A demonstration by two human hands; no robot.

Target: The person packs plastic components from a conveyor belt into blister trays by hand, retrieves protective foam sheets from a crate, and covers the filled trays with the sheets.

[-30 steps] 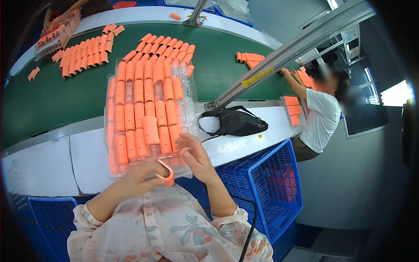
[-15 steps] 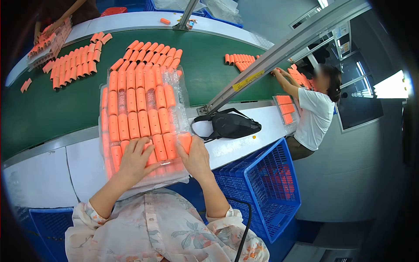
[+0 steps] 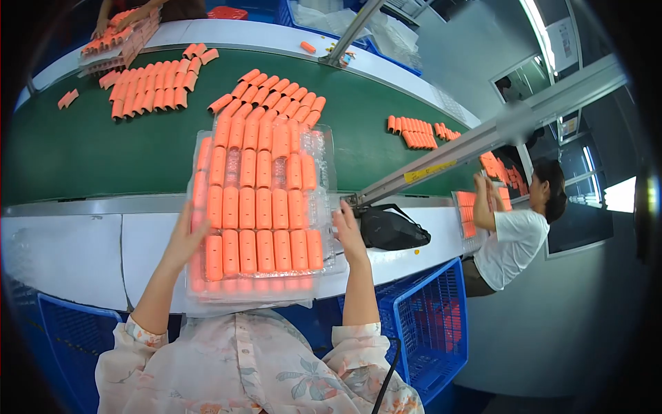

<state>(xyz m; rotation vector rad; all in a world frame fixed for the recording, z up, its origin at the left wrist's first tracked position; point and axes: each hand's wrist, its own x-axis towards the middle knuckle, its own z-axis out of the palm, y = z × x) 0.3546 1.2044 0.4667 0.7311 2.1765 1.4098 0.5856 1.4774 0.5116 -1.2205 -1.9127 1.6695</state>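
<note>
A clear plastic tray point(image 3: 318, 192) lies in front of me, tilted slightly, on top of a stack of similar trays. Rows of orange curved plastic pieces point(image 3: 263, 208) fill most of its slots; some slots along the right side and two in the upper rows hold none. My left hand point(image 3: 185, 238) rests along the left edge of the stack, its fingers stretched out. At the right edge, my right hand point(image 3: 350, 233) has its fingers extended and apart, close to the tray rim. No orange piece is in either hand.
More orange pieces point(image 3: 279, 96) lie on the green belt point(image 3: 76, 162). A black bag point(image 3: 393, 228) and metal post point(image 3: 441, 165) stand to the right, above a blue crate point(image 3: 431, 331). A co-worker point(image 3: 520, 238) handles pieces at right; another person's arms point(image 3: 127, 21) reach in at upper left.
Both hands have moved from the lowest row to the tray's two sides. The orange piece at my right hand now sits in the bottom row. The view has shifted, so everything appears further right.
</note>
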